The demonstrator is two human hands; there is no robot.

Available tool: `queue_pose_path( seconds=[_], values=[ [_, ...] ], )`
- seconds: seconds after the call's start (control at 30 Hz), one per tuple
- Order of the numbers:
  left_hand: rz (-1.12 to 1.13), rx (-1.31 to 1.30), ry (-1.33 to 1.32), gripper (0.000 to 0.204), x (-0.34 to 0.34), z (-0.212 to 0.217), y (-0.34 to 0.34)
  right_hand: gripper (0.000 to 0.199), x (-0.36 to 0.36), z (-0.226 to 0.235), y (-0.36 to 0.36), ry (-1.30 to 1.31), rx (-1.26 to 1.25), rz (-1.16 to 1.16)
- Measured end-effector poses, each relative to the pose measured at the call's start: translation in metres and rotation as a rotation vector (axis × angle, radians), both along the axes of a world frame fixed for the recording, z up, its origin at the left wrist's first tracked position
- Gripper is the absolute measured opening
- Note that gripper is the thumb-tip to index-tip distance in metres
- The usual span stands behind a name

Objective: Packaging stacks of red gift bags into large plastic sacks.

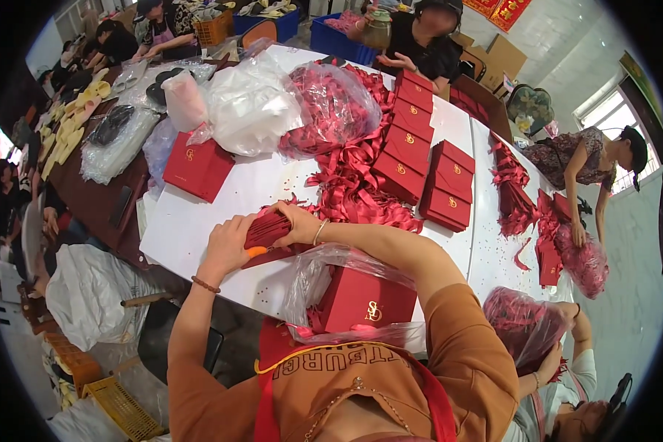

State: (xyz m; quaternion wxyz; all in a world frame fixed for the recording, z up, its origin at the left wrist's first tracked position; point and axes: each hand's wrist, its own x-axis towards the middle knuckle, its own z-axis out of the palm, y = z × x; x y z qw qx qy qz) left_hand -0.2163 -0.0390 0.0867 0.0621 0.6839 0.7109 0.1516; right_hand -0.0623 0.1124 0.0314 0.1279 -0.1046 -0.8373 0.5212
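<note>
Two hands closed on red ribbon bundle (267, 230): left hand (228, 247), right hand (296, 221) (above white table (199, 221)).

A bundle of ribbon strips (267, 229) is held over the near edge of the table (221, 199). A boxed bag (353, 298) lies nearer, to the right. Behind, a ribbon heap (357, 184) is flanked rightward by stacked boxes (420, 147); filled bags (272, 107), perhaps of ribbons, lie farther back.

Bright even daylight, glare at right window (604, 110), edges bend
</note>
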Motion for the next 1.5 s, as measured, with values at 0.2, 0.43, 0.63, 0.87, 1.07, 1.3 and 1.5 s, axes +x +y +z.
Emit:
queue_pose_path(
  seconds=[0.2, 0.43, 0.63, 0.87, 1.07, 1.3, 1.5],
  values=[
    [0.151, 0.393, -0.236, 0.064, -0.037, -0.043, -0.008, 0.068, 0.002, -0.004, 0.004, -0.011, 0.011, -0.010],
    [0.365, 0.526, -1.823, 0.072, -0.022, -0.085, -0.008, 0.073, -0.003, -0.011, 0.008, -0.132, -0.106, 0.044],
    [0.302, 0.444, -1.711, 0.082, -0.022, -0.084, 0.009, 0.114, 0.008, -0.002, 0.005, -0.176, 0.492, -0.066],
    [0.349, 0.546, -1.747, 0.077, -0.013, -0.080, 0.016, 0.116, 0.010, -0.016, 0.010, -0.170, 0.409, 0.050],
    [0.235, 0.316, -1.727, 0.067, -0.025, -0.087, 0.002, 0.073, 0.008, -0.004, 0.002, -0.177, 0.206, -0.063],
    [0.011, -0.362, -0.146, 0.073, -0.001, 0.013, 0.013, 0.076, 0.009, -0.009, 0.013, -0.260, 0.312, -0.022],
    [0.050, -0.019, 0.142, 0.070, 0.038, -0.019, 0.026, 0.084, 0.005, -0.007, 0.011, -0.397, 0.522, 0.014]
  ],
)
